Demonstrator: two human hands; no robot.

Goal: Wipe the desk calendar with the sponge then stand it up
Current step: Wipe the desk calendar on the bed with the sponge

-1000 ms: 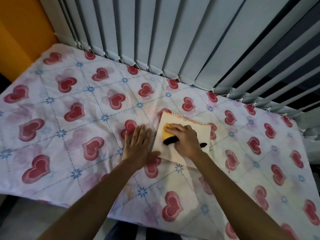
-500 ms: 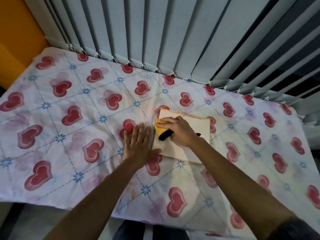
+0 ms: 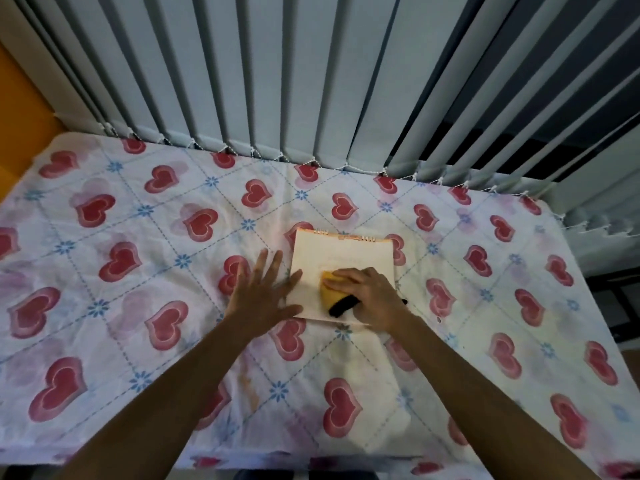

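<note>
A cream desk calendar (image 3: 343, 258) with a spiral binding along its far edge lies flat on the heart-patterned cloth, near the table's middle. My right hand (image 3: 372, 296) presses a yellow sponge (image 3: 330, 291) with a black underside onto the calendar's near half. My left hand (image 3: 265, 294) lies flat on the cloth, fingers spread, its thumb touching the calendar's left edge.
The table is covered by a white cloth (image 3: 121, 271) with red hearts and blue flowers. Grey vertical blinds (image 3: 311, 81) hang along the far edge. An orange wall (image 3: 20, 105) stands at the far left. The table's near edge runs along the bottom of the view.
My right hand has slid the sponge from the calendar's far left corner toward its near edge. My left hand has stayed flat beside the calendar. The head view has shifted.
</note>
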